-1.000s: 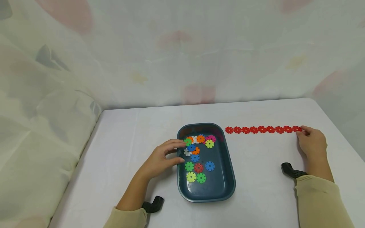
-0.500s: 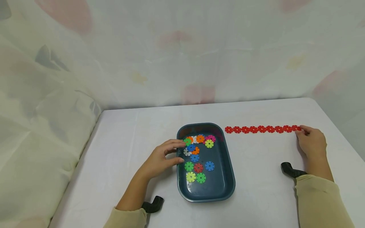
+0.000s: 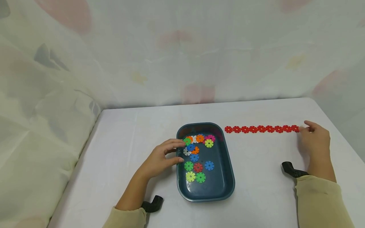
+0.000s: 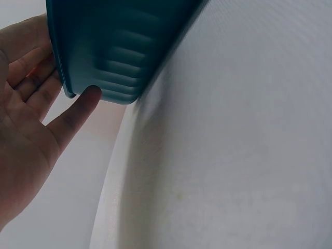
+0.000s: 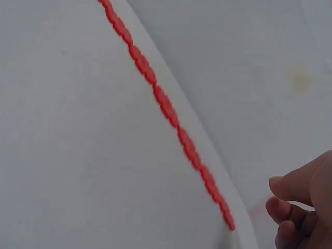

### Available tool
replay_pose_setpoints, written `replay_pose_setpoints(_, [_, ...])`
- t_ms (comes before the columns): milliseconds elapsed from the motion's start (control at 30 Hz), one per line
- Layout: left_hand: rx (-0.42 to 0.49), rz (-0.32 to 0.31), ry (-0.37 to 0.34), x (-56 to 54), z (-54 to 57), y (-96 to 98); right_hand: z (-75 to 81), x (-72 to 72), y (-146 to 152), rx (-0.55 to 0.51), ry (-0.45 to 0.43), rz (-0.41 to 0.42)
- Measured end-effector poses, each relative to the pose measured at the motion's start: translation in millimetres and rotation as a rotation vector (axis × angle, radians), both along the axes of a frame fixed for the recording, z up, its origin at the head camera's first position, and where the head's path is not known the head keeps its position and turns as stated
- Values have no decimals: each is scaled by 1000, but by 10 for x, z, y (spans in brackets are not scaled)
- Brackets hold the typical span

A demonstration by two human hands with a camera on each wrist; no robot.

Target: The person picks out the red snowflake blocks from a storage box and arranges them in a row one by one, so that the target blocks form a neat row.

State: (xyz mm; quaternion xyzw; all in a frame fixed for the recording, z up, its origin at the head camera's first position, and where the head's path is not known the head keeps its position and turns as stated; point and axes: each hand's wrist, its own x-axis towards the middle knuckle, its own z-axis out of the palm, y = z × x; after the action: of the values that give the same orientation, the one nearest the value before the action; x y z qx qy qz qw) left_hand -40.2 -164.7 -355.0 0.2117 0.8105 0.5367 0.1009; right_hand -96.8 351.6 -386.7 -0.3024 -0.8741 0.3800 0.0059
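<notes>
A straight row of several red notched plastic discs [image 3: 261, 129], their edges meeting or overlapping, lies on the table to the right of a dark blue-green tray [image 3: 219, 186]. My right hand [image 3: 316, 139] is at the row's right end, index finger raised and thumb close to the last disc. In the right wrist view, a gap shows between these fingers and the red row [image 5: 189, 148], and nothing is held. At the tray's left rim is my left hand [image 3: 161, 160], fingers extended over the edge. The left wrist view shows its thumb [image 4: 78, 114] straight beside the tray's outer wall [image 4: 119, 52].
Inside the tray lie several loose discs, among them a blue disc [image 3: 209, 165], a yellow disc [image 3: 209, 143] and a red disc [image 3: 198, 167]. White cloth covers the table [image 3: 137, 133]. A patterned fabric backdrop [image 3: 182, 63] rises behind it and along the left side.
My right hand has let go of the row's right end and shifted slightly right, its index finger lifting. The left hand and the tray stay in place.
</notes>
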Motion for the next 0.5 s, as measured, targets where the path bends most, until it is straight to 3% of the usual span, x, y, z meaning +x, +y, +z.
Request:
replay_pose_setpoints(267, [2,-3,3,12,1,-28,505,20,-590,102,177,131])
replay_pose_setpoints(500, [-2,-18,17,-7,4,-15,803,170,-1185,223,466,361])
